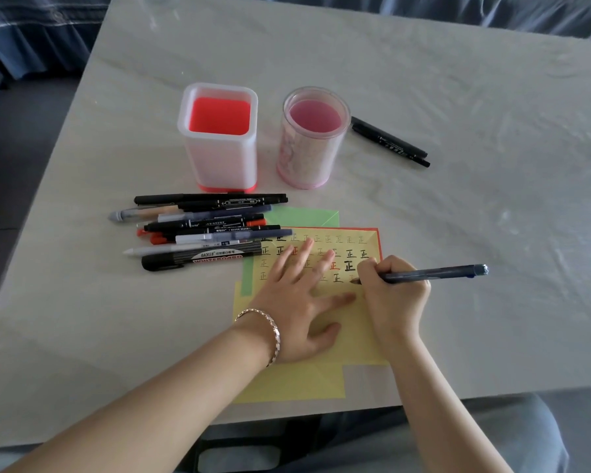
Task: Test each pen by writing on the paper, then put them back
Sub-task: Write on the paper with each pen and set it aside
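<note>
Pen test
The right hand [394, 295] pinches the pen [434, 273], tip on the paper [355, 339], at five o'clock from the cups [313, 138]. The left hand [297, 302] lies flat there; its fingers [325, 264] could smudge ink.

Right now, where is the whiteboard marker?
In the head view, the whiteboard marker lies left of centre, nearest the person in the pen pile, left of the left hand on the yellow paper.

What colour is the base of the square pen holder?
Red, on the square pen holder; the head view shows it.
</note>
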{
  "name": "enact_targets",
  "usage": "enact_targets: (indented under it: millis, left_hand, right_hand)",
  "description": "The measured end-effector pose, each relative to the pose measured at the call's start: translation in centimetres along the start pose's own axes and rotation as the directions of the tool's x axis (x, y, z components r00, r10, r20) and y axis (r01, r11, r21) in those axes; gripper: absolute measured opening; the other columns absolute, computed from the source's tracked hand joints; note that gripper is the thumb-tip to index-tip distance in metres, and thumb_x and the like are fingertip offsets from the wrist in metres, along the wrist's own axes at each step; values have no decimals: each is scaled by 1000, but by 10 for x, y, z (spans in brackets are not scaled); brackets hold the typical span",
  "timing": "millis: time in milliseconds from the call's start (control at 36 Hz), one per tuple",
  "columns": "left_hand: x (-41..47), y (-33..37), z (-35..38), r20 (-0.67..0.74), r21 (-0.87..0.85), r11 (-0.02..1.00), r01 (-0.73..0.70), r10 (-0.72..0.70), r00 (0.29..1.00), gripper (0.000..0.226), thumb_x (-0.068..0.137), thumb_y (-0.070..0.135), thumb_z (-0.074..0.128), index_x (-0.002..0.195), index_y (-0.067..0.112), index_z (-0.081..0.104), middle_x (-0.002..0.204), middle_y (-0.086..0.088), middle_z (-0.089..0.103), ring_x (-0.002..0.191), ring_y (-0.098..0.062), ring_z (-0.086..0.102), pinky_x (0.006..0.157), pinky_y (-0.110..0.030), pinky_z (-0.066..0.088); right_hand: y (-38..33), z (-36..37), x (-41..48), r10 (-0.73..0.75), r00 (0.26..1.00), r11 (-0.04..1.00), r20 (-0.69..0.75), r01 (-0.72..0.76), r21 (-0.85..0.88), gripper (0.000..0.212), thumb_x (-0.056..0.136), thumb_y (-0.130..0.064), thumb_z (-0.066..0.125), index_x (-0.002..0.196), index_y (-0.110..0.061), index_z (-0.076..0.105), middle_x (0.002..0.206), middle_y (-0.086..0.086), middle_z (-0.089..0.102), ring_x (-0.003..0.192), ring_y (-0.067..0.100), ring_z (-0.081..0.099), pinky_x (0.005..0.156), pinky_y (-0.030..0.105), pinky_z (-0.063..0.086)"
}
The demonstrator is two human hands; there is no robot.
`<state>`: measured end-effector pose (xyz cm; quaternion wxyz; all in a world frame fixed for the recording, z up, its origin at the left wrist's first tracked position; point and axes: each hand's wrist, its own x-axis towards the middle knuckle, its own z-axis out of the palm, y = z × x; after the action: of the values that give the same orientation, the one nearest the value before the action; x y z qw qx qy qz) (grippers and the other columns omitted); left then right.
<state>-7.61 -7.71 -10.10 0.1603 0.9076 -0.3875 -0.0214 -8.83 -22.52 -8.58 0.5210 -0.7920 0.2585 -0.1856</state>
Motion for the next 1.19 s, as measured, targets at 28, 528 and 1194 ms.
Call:
enact_targets:
  millis: [28,528,1194]
  left_hand:
    - [0,0,0,0,-1,1000,0,0,1000,45,78,50,40,118,41,58,144,-15,37,134,-47,22,106,-50,11]
    - [1,0,-2,38,5,1000,0,-1,999,44,76,49,38,116,43,57,143,-16,38,134,-47,22,107,-46,6]
    - [-1,0,-2,24,-24,1000,20,-20,1000,43,75,49,43,115,42,59,143,-13,38,135,-42,20,109,-43,6]
  right_hand:
    - [1,0,0,-3,1000,1000,-1,3,-10,37,74,1,62,45,-10,42,35,-10,41,40,4,38,44,11,29]
    - [-13,-10,2,184,968,957,-169,-138,254,45,92,-24,42,50,-6,43,36,-11,41,39,1,40,44,15,34]
    - [-41,-63,-1,231,897,687,376,-424,590,30,92,4,32,99,-4,60,70,2,52,57,11,45,55,21,39]
